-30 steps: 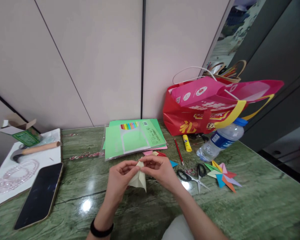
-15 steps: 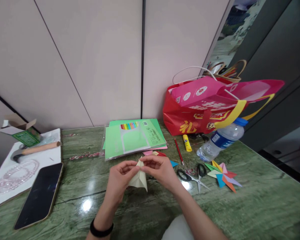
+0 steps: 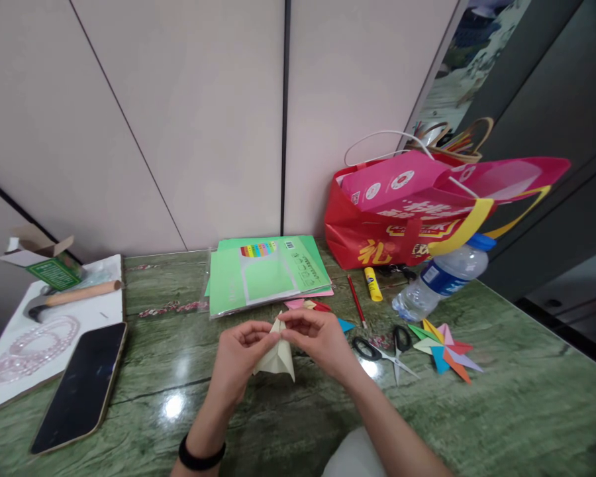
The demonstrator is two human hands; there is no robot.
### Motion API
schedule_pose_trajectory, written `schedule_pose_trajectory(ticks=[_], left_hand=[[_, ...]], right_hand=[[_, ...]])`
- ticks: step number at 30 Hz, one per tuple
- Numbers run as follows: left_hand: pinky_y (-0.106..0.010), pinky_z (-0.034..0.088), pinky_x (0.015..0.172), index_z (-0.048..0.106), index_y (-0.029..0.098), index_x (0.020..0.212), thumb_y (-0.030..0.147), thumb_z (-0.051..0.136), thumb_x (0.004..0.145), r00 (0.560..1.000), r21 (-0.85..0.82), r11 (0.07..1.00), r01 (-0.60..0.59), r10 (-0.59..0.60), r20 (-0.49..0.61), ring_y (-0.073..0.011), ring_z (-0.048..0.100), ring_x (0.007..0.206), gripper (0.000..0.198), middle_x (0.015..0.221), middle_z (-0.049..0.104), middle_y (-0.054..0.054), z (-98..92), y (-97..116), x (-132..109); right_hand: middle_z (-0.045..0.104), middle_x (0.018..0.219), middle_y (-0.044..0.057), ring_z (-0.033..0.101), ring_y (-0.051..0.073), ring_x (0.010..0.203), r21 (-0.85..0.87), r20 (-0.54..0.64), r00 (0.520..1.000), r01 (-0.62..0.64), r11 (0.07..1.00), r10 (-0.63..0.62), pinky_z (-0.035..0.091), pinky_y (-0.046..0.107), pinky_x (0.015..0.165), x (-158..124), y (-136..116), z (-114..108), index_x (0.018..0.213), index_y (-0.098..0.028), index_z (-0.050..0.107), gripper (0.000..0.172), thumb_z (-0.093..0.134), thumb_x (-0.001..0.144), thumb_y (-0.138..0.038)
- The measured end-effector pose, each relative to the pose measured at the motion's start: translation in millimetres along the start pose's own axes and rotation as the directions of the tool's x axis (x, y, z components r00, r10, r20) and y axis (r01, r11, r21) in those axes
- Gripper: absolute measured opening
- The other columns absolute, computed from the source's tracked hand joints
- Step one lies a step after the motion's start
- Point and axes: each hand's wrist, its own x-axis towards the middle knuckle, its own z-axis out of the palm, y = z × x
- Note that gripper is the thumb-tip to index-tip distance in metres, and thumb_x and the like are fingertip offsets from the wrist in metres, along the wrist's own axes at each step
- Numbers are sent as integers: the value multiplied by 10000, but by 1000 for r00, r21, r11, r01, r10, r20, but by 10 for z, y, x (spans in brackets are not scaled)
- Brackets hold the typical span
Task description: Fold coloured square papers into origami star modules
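Note:
A pale cream sheet of folded paper (image 3: 277,361) is held above the table, its narrow tip pointing away from me and its creased lower part flaring toward me. My left hand (image 3: 246,351) pinches its left side between thumb and fingers. On the other side my right hand (image 3: 314,334) grips it near the tip, also closed. The fingers cover part of the folds. Behind the hands lie pink and red folded paper pieces (image 3: 308,305), partly hidden, and a blue paper point (image 3: 346,325) shows beside my right hand.
Right of my hands are scissors (image 3: 390,354), a multicoloured paper star (image 3: 446,351), a red pencil (image 3: 356,301), a glue stick (image 3: 372,285), a water bottle (image 3: 442,278) and a red bag (image 3: 367,228). Green paper packs (image 3: 263,278) lie behind. Leftward are a phone (image 3: 81,387) and hammer (image 3: 77,295).
Both hands keep their hold on the cream paper, with only a very slight shift of its lower part. The whole view has moved a little; the other things stay put.

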Motion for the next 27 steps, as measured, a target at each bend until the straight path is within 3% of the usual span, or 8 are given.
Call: schedule_pose_trajectory(ticks=[27], left_hand=[[-183,433,476,642,144,666,282,771,537,999,106,993,-51,48,25,-111,575,499,228,561,652,3,22,32,-18]], right_hand=[[702,829,53,639,193,786,-54,12,998,65,996,-65,526,321,735,-7,-60,-8,801,-205,728,147,692,660,-226]])
